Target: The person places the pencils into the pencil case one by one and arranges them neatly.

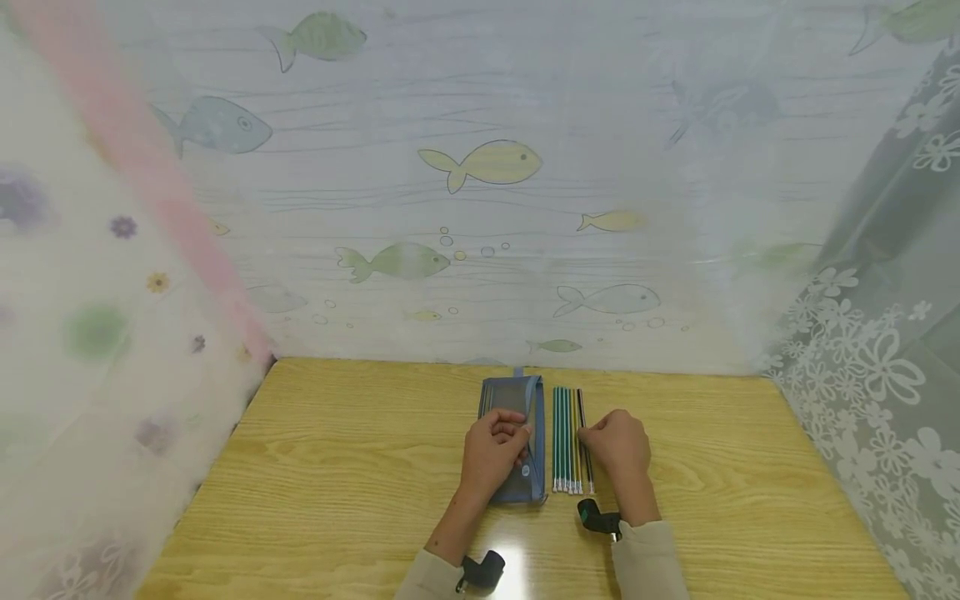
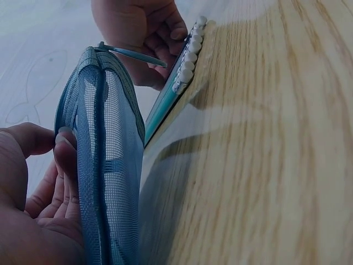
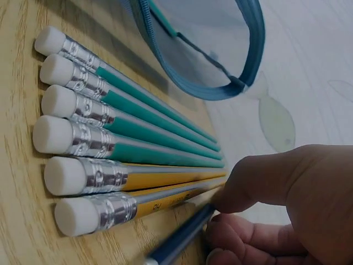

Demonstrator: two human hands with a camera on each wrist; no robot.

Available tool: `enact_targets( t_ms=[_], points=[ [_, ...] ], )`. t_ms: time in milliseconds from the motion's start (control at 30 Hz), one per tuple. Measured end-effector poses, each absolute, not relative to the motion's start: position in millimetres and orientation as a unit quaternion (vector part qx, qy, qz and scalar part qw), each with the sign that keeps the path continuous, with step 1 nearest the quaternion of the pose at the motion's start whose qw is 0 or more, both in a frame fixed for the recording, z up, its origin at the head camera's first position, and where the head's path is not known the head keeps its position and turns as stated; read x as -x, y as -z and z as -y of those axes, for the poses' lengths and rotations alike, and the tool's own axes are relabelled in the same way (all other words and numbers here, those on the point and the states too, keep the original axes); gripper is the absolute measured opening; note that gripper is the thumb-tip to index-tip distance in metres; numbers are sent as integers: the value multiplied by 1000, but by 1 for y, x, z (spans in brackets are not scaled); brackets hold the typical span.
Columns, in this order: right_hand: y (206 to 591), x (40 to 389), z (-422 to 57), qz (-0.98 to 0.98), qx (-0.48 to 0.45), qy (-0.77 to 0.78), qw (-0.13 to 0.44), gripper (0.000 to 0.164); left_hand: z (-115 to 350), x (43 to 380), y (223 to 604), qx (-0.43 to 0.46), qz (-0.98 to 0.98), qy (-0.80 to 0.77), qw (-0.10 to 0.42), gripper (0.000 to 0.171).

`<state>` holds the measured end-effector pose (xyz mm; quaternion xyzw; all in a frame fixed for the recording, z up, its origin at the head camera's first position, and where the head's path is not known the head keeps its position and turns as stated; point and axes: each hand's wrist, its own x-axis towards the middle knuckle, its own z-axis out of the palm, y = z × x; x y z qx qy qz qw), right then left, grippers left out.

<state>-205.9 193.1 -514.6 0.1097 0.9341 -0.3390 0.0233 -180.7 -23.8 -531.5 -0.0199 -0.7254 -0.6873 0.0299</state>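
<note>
Pinching the dark pencil with my right hand; it runs front-to-back along the tabletop, pouch gripped left by my left hand.

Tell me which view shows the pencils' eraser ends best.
The right wrist view: the eraser ends fill the frame, six white tips with metal ferrules in a row, beside the right hand. The left wrist view shows them small and distant past the mesh pouch. The head view shows them only as tiny pale tips.
</note>
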Motion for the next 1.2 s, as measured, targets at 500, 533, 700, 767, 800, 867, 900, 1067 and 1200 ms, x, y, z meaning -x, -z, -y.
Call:
enact_targets(
  t_ms=[500,533,700,767,800,867,900,1067,1200],
  points=[
    [513,203,-188,-942,-145,301,17,38,22,179,528,29,714,699,35,18],
    [513,203,-188,-943,-145,301,16,38,22,179,528,29,714,698,37,18],
    [513,204,-187,-943,-146,298,14,38,20,176,522,23,724,688,42,17],
    [513,204,-186,-944,-147,295,17,39,19,174,516,20,730,682,41,16],
    [512,204,-186,-944,-148,293,19,39,19,174,514,18,732,680,41,16],
    [512,204,-186,-945,-149,290,21,39,19,173,514,18,731,681,42,16],
    [512,204,-186,-945,-149,289,22,39,19,174,514,17,733,679,42,16],
    [510,203,-187,-945,-147,291,28,40,20,177,521,22,728,684,42,17],
    [508,201,-188,-943,-140,301,29,41,22,177,526,29,721,691,39,18]
  ],
)
